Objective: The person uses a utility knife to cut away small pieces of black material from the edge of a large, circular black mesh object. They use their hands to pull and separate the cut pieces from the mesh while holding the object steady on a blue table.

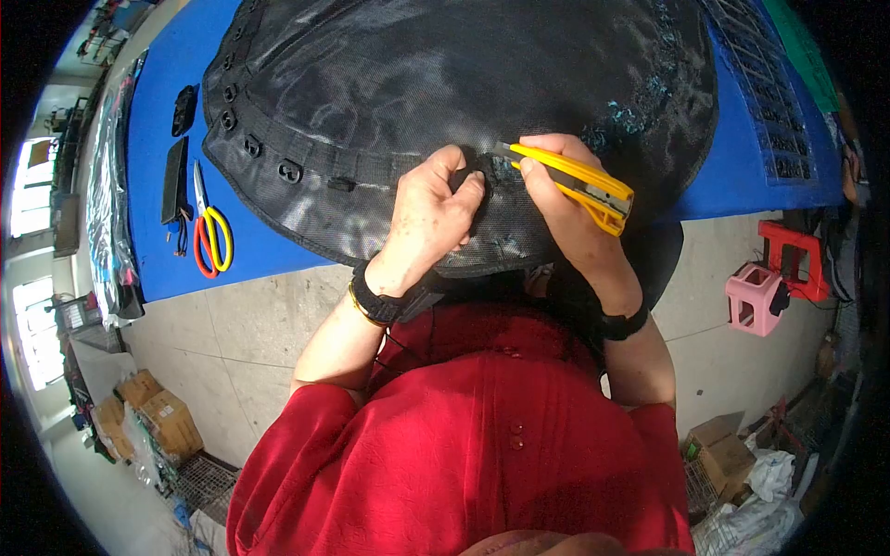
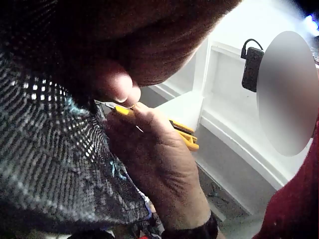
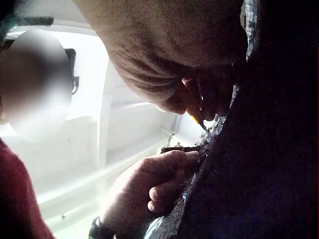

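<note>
A large black mesh sheet (image 1: 389, 83) with a rounded edge, a sewn band and several black plastic fittings (image 1: 289, 171) lies over the blue table. My left hand (image 1: 426, 218) pinches a small dark strap on the band near the sheet's front edge. In my right hand (image 1: 567, 208) I grip a yellow utility knife (image 1: 604, 193), its blade end close beside the left fingertips. Light blue loose threads (image 1: 623, 116) cling to the mesh. From the left wrist, the knife's yellow handle (image 2: 185, 134) shows behind the right hand; the right wrist view has the left hand (image 3: 159, 177) close below the blade.
Scissors (image 1: 212, 232) with red and yellow handles lie on the blue table (image 1: 255, 222), left of the sheet, beside a black strip (image 1: 174, 181) and a small black item (image 1: 184, 109). Pink (image 1: 756, 298) and red stools (image 1: 795, 259) stand right; cardboard boxes (image 1: 171, 422) sit on the floor.
</note>
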